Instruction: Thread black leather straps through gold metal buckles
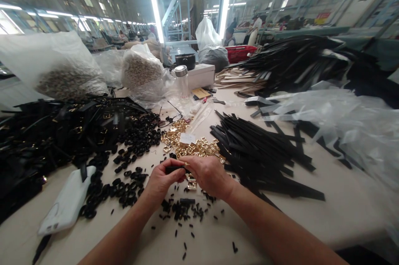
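My left hand [160, 179] is closed, thumb and fingers pinching a black strap [173, 169]. My right hand [209, 174] meets it at the other side, its fingers bent over the strap's end; the fingertips are partly hidden. Just beyond the hands lies a pile of gold buckles [202, 146], with a small white paper label [187, 138] on it. A few more gold buckles [191, 182] lie beneath my right hand. Small black bits [187, 211] are scattered on the table below my hands. To the left are many black loops [124, 188].
Cut black straps [258, 144] lie to the right, beside clear plastic sheeting [352, 119]. Finished-looking straps with buckles [62, 132] heap up at left, near a white power-bank-like device [67, 200]. Eyeglasses [171, 119], a glass bottle [181, 84] and filled plastic bags [141, 67] stand farther back.
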`<state>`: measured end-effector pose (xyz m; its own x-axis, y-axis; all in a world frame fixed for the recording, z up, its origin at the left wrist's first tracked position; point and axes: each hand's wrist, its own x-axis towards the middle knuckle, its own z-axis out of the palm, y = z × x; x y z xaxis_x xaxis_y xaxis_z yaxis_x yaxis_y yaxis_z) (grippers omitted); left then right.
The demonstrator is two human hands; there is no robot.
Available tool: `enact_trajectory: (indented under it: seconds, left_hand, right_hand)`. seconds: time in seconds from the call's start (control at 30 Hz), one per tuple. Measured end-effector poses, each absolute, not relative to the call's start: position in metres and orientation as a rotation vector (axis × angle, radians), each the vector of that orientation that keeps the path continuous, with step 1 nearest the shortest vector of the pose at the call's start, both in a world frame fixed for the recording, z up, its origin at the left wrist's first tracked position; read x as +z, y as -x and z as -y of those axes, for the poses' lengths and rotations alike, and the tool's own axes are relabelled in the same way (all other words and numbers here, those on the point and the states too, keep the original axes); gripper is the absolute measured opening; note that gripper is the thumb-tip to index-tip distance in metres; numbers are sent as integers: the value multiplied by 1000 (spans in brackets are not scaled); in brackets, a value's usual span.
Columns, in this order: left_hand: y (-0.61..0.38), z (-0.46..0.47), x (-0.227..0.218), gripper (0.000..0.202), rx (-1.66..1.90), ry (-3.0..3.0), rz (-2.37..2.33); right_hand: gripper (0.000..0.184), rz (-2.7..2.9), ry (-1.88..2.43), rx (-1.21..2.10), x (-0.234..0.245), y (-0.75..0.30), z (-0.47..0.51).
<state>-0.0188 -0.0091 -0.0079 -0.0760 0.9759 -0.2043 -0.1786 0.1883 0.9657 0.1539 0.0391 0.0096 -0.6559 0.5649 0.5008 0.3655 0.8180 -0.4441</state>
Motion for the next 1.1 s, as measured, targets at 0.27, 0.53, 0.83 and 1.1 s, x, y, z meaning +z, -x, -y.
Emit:
enact_trajectory:
  seconds: [0.27, 0.53, 0.83, 1.1]
  left_hand:
    - [23, 10, -1, 23, 1157, -1055, -1291]
    - [25, 8, 6, 21, 1123, -1111, -1323]
    - [30, 6, -8, 22, 1179, -1035, -1210]
    - [36, 4, -3, 28, 1304, -869, -1199]
  right_hand:
    - [31, 2503, 697, 180, 8, -156, -41]
    - [29, 2652, 770, 50, 26, -165, -42]
    - [18, 2523, 641, 106, 21, -159, -39]
    - [18, 2461, 704, 21, 18, -163, -44]
